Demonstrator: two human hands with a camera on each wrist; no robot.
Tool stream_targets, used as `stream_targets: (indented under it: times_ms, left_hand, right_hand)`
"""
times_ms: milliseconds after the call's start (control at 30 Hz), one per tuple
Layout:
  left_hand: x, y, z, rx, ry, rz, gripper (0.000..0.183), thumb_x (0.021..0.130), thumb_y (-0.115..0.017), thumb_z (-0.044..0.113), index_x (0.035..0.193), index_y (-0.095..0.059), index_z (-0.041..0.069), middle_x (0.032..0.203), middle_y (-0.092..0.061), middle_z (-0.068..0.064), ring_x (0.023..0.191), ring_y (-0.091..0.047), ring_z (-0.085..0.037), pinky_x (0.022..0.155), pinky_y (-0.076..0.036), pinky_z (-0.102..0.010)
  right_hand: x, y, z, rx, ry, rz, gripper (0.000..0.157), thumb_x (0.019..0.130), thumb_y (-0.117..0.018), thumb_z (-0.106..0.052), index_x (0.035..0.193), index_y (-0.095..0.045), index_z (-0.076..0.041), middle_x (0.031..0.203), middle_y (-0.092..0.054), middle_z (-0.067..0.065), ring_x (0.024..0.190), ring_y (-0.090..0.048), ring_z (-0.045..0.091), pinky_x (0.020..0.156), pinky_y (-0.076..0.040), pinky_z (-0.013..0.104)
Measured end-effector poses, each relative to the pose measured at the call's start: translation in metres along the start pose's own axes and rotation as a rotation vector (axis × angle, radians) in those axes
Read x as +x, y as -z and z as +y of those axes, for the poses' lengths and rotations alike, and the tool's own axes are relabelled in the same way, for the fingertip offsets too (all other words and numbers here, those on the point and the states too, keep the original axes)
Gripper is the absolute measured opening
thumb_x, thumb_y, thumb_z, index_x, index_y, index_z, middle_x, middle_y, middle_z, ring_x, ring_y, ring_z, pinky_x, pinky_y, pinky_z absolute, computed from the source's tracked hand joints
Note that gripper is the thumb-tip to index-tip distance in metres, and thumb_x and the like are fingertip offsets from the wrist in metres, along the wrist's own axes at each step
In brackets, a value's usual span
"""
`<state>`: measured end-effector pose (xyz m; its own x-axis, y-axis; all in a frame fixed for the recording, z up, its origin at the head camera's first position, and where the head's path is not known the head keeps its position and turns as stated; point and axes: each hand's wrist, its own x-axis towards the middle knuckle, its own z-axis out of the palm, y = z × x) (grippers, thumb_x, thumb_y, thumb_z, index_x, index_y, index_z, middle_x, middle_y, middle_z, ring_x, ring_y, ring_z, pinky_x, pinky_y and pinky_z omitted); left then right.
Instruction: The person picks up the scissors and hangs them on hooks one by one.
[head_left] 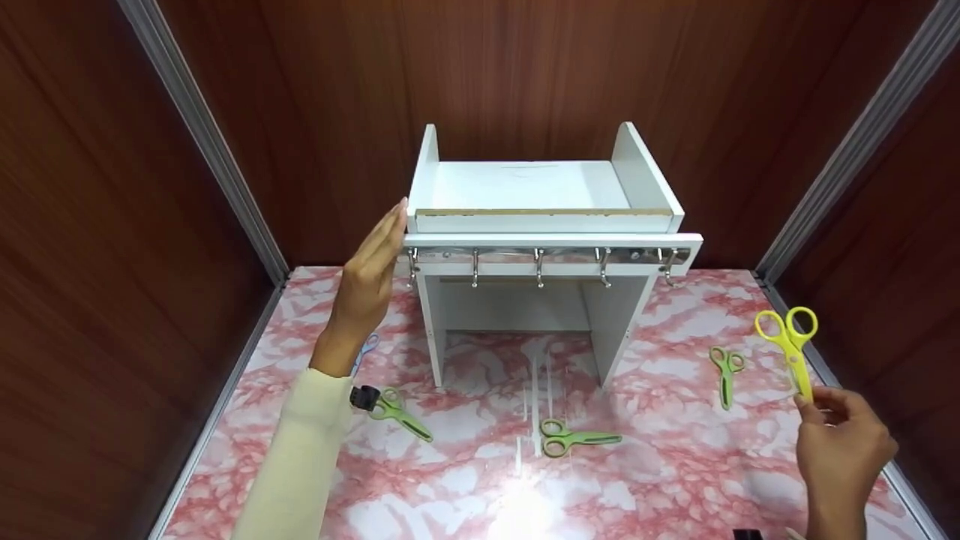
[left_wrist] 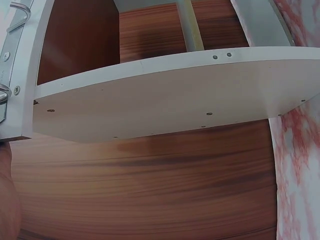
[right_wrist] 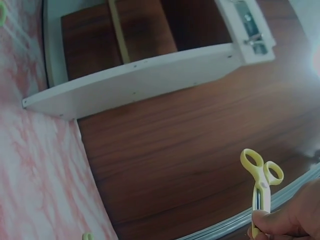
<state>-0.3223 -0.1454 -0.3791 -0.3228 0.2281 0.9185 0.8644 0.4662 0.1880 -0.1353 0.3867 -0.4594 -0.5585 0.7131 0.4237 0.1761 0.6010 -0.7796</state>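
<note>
Yellow scissors [head_left: 794,346] are pinched by the blade end in my right hand [head_left: 846,442], handle loops pointing up. The right wrist view also shows these scissors [right_wrist: 261,179], with thumb and fingers at the blades. My left hand [head_left: 367,274] lies with straight fingers against the left side of a white shelf unit [head_left: 525,223]. A rail with several metal hooks [head_left: 540,256] runs across the front of that unit. In the left wrist view only an edge of the left hand [left_wrist: 7,195] shows, below the rail's end.
Green scissors lie on the red-and-white marbled table [head_left: 450,495]: one pair [head_left: 577,439] in front of the unit, one [head_left: 725,375] to the right, one [head_left: 403,415] beside the left wrist. Blue scissors [head_left: 367,345] are partly hidden by the left arm. Wooden panels [head_left: 525,82] enclose the table.
</note>
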Motion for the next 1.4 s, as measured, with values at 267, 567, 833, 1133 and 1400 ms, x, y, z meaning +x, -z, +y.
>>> stream_targets:
  times_ms: [267,567,833,1133,1400]
  left_hand:
    - [0.0,0.001,0.0,-0.006,0.0,0.001,0.048,0.098,-0.053,-0.011,0.146,-0.052,-0.002,0.151,-0.051,-0.017,0.14,-0.047,-0.03,0.117,-0.039,-0.039]
    - [0.0,0.001,-0.001,0.006,-0.011,0.001,0.048,0.098,-0.053,-0.012,0.145,-0.052,-0.003,0.15,-0.051,-0.018,0.14,-0.047,-0.031,0.117,-0.039,-0.039]
    - [0.001,0.0,0.0,0.009,-0.021,0.01,0.046,0.098,-0.054,-0.011,0.144,-0.053,-0.004,0.149,-0.052,-0.019,0.139,-0.048,-0.032,0.117,-0.039,-0.039]
    - [0.001,0.001,0.0,-0.005,-0.023,0.011,0.047,0.098,-0.053,-0.012,0.144,-0.052,-0.004,0.149,-0.052,-0.019,0.139,-0.048,-0.033,0.117,-0.039,-0.04]
    - [0.002,0.001,0.0,-0.006,-0.023,0.007,0.046,0.099,-0.053,-0.012,0.144,-0.052,-0.004,0.149,-0.052,-0.019,0.139,-0.048,-0.032,0.116,-0.039,-0.04]
  right_hand:
    - [-0.003,0.007,-0.013,0.073,-0.001,-0.022,0.023,0.089,-0.079,-0.008,0.11,-0.074,0.001,0.075,-0.053,-0.038,0.065,-0.053,-0.017,0.056,-0.042,0.001]
    - [-0.008,0.014,-0.029,0.139,0.025,-0.037,0.023,0.087,-0.08,-0.003,0.108,-0.073,0.004,0.073,-0.055,-0.039,0.059,-0.055,-0.015,0.053,-0.045,0.003]
    - [-0.012,0.016,-0.038,0.172,0.024,-0.035,0.023,0.086,-0.081,-0.003,0.107,-0.074,0.002,0.077,-0.06,-0.033,0.059,-0.058,-0.011,0.054,-0.046,0.004]
    - [-0.017,0.017,-0.049,0.228,0.01,-0.041,0.022,0.085,-0.08,0.0,0.106,-0.074,0.003,0.078,-0.064,-0.028,0.061,-0.06,-0.008,0.055,-0.048,0.005]
    - [-0.021,0.018,-0.059,0.274,0.068,-0.027,0.021,0.084,-0.08,0.003,0.103,-0.073,0.007,0.075,-0.065,-0.028,0.058,-0.061,-0.007,0.055,-0.049,0.005]
